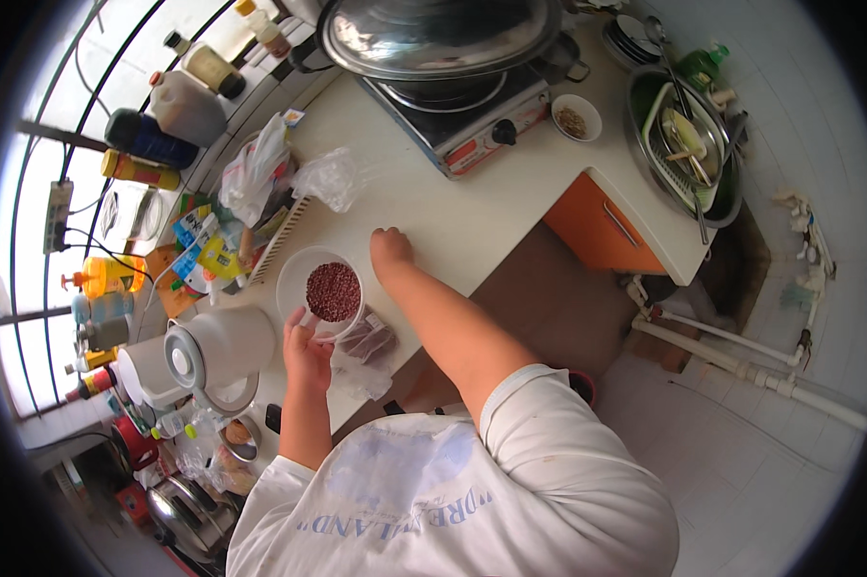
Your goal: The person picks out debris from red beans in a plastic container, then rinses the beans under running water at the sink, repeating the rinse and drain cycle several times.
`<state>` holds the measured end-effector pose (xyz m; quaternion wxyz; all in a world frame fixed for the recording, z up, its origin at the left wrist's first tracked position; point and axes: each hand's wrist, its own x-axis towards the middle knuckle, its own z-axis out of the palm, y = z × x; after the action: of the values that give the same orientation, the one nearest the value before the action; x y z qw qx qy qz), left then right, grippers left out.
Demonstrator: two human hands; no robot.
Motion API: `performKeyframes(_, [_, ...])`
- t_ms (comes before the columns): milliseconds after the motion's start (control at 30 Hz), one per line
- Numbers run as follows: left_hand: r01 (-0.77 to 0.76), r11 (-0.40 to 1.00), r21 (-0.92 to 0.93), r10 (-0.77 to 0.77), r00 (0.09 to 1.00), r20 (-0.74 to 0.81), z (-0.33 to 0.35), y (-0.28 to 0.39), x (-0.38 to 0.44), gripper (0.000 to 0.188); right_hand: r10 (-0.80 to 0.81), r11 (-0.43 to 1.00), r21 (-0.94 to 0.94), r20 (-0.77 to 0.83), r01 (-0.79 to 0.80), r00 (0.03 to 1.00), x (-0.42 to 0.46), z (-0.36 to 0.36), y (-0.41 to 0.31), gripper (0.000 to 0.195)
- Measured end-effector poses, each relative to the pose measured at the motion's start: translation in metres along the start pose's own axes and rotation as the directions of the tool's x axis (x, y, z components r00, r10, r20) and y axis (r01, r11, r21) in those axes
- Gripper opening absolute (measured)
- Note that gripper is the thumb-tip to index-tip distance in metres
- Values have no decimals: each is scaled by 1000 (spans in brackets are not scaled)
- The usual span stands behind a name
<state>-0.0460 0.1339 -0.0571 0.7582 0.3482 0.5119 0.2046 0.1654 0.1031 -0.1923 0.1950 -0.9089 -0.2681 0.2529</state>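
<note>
My left hand (308, 346) grips the near rim of a translucent plastic tub (289, 278) on the white counter. Small dark red beans (334, 291) lie in the tub. Just right of it, my right hand (392, 252) rests on or just above the counter with its fingers curled; whether it holds anything is hidden. A clear plastic bag (370, 337) with dark red contents lies against the tub's near right side, close to my left hand.
A gas stove (462, 137) bears a large lidded metal pan (441, 36). Beside it stands a small white bowl (578, 117). A white pitcher (221, 346) stands left of the tub, a plastic basket (281, 241) beyond it. At right, a metal basin (639, 155) holds utensils.
</note>
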Motion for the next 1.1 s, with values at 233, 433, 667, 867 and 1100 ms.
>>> performKeyframes(233, [-26,997,72,20,996,87,19,-6,-12,56,-36,939,312,-327,144,944,-29,-12,50,10])
performKeyframes(433, [-29,968,250,-38,965,258,63,-35,-24,50,379,673,736,-432,77,819,-179,-19,222,15])
performKeyframes(667, [15,905,425,-212,882,420,167,-108,-66,61,848,476,767,-271,-430,455,-409,122,417,14])
performKeyframes(867, [-16,847,532,-321,782,534,233,-173,-133,59,979,197,921,-166,-337,119,-503,110,469,16])
performKeyframes(1100, [-70,817,572,-416,614,671,283,-228,-205,54,991,38,951,5,-307,137,-558,160,537,22])
